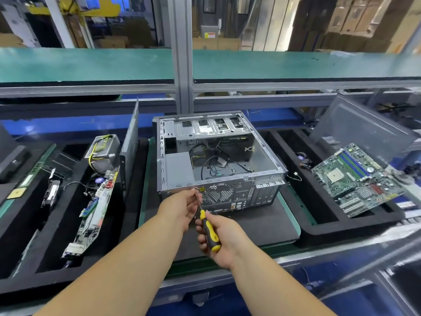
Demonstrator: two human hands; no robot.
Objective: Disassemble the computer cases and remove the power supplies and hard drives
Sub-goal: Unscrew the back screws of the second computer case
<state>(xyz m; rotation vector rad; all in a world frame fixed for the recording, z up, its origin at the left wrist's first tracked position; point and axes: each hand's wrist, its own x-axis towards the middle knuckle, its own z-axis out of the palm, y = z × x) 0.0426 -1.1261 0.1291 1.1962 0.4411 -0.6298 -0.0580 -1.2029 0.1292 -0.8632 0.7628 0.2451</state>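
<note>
Black mat (262, 224) under open case (218, 156) — power supply (178, 169) inside, left hand (182, 207) pinching shaft, right hand (218, 238) gripping screwdriver (208, 229)

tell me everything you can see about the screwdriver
The yellow-and-black-handled screwdriver has a thin metal shaft running up-left from a grippy handle with a yellow butt. It slants toward the rear panel of the open grey metal computer case, its tip near the upper rear edge. The right hand grips the handle; the left hand pinches the shaft near the tip.
</note>
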